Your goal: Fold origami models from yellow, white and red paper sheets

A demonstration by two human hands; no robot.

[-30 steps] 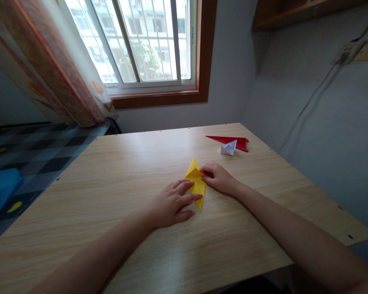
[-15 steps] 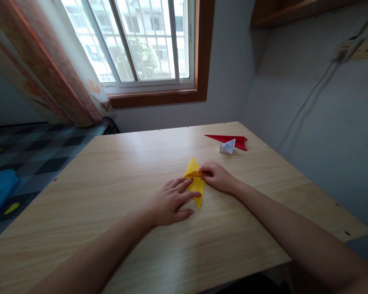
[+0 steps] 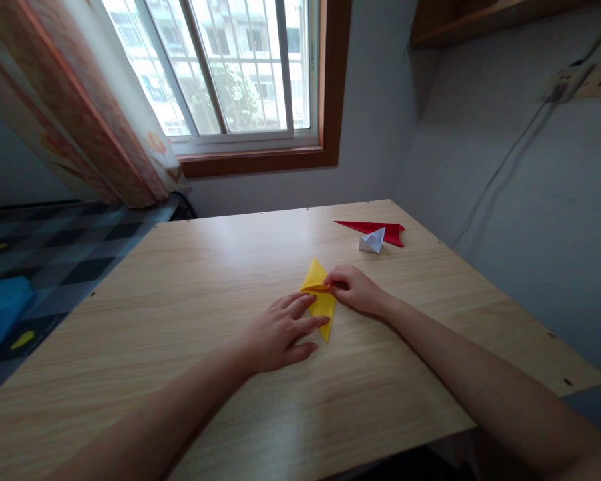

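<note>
We press our left hand (image 3: 280,334) flat, fingers spread, on the yellow folded paper kite shape (image 3: 320,304) mid-tabletop (image 3: 180,300); our right hand (image 3: 353,288) pinches its flap, half creased. Far right lie finished red paper dart (image 3: 380,229) and small white paper fold (image 3: 372,241).

Wooden table (image 3: 180,314) bears yellow paper (image 3: 320,300), red paper (image 3: 375,229), white paper (image 3: 372,241).

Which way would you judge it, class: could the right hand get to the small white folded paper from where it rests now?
Probably yes. The right hand pinches the yellow paper, and only bare table lies between it and the white folded paper.
</note>
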